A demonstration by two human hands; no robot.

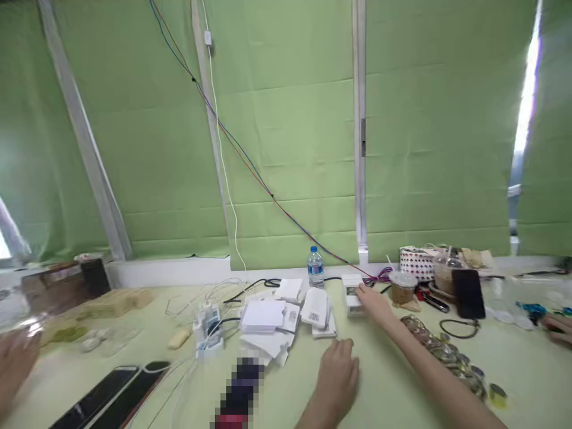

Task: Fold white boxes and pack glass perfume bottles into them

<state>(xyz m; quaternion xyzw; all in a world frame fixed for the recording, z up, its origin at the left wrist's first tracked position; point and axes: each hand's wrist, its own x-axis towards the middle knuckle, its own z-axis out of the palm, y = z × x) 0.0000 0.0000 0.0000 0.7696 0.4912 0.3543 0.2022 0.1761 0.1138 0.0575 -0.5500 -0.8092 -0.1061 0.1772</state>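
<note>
My right hand (374, 302) reaches far across the pale green table (384, 381) and its fingers rest on a small white box (352, 294) near the window sill; whether they grip it is hidden. My left hand (338, 372) lies on the table closer to me, fingers loosely curled under, nothing seen in it. Between the hands and to the left lies a pile of white boxes and cards (286, 319), some with barcodes.
A water bottle (315, 267) stands behind the pile. Right of it: a lidded drink cup (403, 287), a black phone (468, 293), a strip of shiny packets (447, 354). Two phones (111, 396) lie front left. Other people's hands show at far left (15, 363) and far right (558, 328).
</note>
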